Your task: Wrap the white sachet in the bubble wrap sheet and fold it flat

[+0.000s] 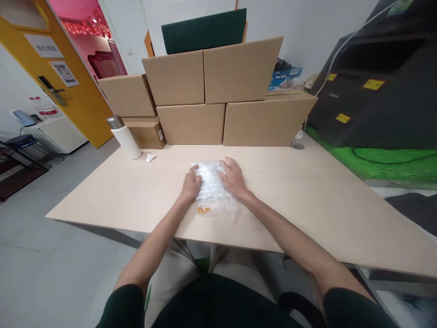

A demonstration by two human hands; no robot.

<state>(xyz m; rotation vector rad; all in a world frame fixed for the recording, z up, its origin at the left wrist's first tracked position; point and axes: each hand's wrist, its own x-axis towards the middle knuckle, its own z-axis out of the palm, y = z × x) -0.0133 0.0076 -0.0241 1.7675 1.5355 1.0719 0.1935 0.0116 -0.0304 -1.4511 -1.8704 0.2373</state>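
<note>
A flat package in clear bubble wrap (211, 182) lies on the table between my hands. Its near end spreads out as loose, wrinkled plastic, with a small orange patch (204, 210) at the lower left. What is inside the wrap cannot be made out. My left hand (191, 183) grips the left edge, fingers curled against the plastic. On the opposite side my right hand (233, 176) holds the right edge, its fingers bent over the top of the wrap.
Cardboard boxes (190, 125) are stacked along the table's (307, 200) back edge, a dark green box (205, 32) on top. At the back left stand a white bottle (126, 142) and a crumpled tissue (150, 157). A large black case (378, 91) is on the right.
</note>
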